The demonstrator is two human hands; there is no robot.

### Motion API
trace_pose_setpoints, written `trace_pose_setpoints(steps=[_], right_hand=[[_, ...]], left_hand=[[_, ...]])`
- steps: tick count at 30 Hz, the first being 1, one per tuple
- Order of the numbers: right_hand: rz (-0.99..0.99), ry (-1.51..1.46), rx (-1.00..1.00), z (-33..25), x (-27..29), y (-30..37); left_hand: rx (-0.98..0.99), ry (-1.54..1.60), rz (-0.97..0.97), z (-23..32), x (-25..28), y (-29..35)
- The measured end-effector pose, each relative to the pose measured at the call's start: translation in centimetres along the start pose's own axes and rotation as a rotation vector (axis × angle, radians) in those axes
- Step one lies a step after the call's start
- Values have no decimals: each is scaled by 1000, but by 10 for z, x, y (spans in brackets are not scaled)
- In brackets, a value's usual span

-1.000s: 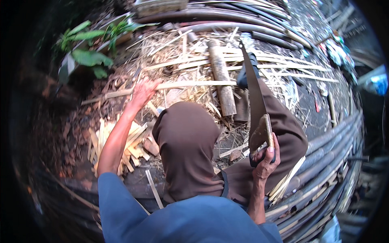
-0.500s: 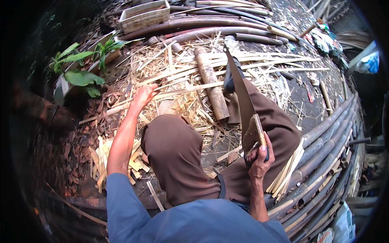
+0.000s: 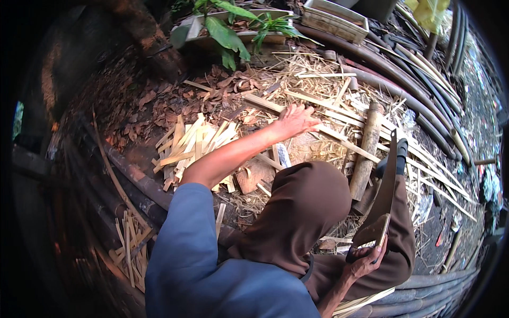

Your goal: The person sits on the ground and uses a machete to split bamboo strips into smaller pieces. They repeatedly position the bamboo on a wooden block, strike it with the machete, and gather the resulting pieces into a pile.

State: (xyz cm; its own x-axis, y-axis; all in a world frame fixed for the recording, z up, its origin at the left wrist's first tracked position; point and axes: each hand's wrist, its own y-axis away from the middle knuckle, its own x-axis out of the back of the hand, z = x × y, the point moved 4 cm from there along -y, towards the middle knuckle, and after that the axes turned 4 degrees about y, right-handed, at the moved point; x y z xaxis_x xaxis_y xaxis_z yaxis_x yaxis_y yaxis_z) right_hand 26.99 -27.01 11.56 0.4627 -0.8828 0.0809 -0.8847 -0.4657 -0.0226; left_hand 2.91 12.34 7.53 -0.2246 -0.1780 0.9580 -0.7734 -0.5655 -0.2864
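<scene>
My left hand (image 3: 298,120) is closed over a long pale bamboo strip (image 3: 261,103), whose far part runs rightward across a thick bamboo piece (image 3: 367,151) on the ground. The strip's part beneath my palm is hidden. In my right hand (image 3: 366,263) is the handle of a handsaw (image 3: 383,196), its wide blade pointing up and away, above my right leg. The blade does not touch the strip. More long split strips (image 3: 432,168) lie fanned out beyond the thick piece. A heap of short cut slats (image 3: 197,142) rests left of my knee.
Dark bamboo poles (image 3: 403,79) lie at the far right, and more poles (image 3: 424,294) lie near my right side. A rectangular crate (image 3: 335,21) and a leafy plant (image 3: 225,34) stand at the back. Shavings and dry leaves (image 3: 154,114) cover the ground.
The view has turned left, so the scene appears shifted right and tilted. My left hand stays on the strip, and the saw stays raised in my right hand.
</scene>
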Motion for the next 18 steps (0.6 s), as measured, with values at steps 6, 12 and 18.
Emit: trace_pose_setpoints(steps=[6, 12, 18], right_hand=[[34, 103, 83, 12, 9, -11], [31, 100, 38, 0, 3, -5], [57, 78, 19, -9, -3, -3]], left_hand=[[91, 249, 91, 3, -17, 2], [123, 311, 45, 3, -16, -2], [159, 349, 34, 0, -8, -2]])
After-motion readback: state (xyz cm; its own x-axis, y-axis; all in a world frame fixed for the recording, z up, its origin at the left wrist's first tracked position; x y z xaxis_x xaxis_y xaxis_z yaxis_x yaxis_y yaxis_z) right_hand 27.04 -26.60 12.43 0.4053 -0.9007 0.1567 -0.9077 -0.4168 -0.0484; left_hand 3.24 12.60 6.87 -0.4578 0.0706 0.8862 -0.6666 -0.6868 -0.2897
